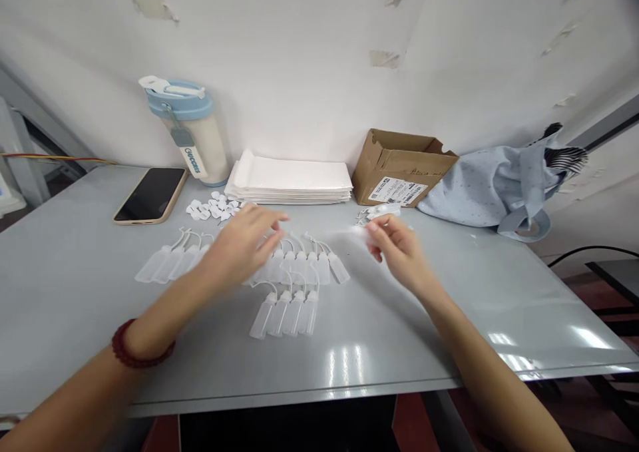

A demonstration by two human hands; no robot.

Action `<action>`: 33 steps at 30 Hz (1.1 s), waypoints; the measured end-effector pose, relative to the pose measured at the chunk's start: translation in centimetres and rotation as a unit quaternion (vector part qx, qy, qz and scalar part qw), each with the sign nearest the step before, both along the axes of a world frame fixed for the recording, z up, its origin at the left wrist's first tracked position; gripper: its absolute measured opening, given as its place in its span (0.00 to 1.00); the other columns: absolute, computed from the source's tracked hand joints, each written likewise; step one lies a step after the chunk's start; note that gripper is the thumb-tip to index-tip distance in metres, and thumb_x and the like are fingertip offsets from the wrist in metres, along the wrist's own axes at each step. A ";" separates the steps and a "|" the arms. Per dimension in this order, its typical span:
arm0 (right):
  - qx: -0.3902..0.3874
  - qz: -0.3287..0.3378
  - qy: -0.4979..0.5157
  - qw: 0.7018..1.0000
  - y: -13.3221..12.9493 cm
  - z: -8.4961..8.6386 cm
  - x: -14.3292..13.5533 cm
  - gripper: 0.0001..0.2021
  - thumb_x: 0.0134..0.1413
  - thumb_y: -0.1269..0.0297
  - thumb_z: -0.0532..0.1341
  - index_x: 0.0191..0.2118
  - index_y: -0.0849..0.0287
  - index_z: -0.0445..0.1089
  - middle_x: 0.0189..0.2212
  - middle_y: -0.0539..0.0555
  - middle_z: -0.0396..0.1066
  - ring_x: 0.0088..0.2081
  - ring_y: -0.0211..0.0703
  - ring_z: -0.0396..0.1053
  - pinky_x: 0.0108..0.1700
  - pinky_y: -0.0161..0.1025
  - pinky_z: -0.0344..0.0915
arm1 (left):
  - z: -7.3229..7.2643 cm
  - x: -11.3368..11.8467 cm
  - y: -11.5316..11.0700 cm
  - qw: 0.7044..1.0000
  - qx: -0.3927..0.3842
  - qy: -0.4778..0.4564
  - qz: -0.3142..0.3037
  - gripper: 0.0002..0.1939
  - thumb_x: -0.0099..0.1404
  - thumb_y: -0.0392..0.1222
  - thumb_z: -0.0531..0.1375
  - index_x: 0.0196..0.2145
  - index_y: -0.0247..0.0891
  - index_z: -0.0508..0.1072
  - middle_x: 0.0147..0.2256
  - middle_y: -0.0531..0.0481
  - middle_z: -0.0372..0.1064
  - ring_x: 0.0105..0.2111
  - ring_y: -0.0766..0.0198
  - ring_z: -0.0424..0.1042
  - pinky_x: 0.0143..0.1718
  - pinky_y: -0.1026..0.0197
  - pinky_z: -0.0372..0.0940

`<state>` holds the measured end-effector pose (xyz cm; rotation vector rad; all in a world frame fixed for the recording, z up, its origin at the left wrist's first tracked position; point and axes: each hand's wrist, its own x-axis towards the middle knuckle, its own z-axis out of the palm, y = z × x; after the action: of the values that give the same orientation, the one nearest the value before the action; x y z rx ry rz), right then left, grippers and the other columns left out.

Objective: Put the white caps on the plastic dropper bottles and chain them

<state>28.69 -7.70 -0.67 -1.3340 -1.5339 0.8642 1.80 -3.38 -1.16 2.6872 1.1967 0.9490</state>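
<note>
My left hand [244, 239] is over the rows of translucent tags with looped cords [300, 265], its thumb and fingers apart with nothing between them. My right hand [394, 245] pinches a small whitish translucent piece [358, 232], blurred, to the right of the rows. Several more tags [164, 262] lie left of my left wrist, partly hidden by it. A front row of tags [284, 315] lies nearer the table's edge. Behind my right hand is a small pile of similar pieces [382, 210]. Small white caps [212, 207] lie in a heap behind my left hand.
A phone [151, 196] and a tumbler [200, 132] stand at the back left of the grey table [379, 345]. White envelopes [294, 179], a cardboard box [399, 172] and a light blue cloth bag [484, 186] line the wall.
</note>
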 end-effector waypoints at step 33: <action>0.046 0.195 -0.290 0.936 -0.3 0.0 1.5 0.18 0.52 0.57 0.64 0.47 0.55 0.65 0.43 0.54 0.68 0.44 0.45 0.67 0.46 0.42 0.65 | -3.7 -5.7 6.1 0.971 -0.059 0.151 0.173 0.18 0.64 0.42 0.51 0.45 0.36 0.75 0.38 0.39 0.63 0.44 0.46 0.57 0.48 0.47 0.58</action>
<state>30.17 -7.97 -0.66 -1.3008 -2.3304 0.6435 -3.94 2.71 -4.85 2.6426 1.7642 0.4760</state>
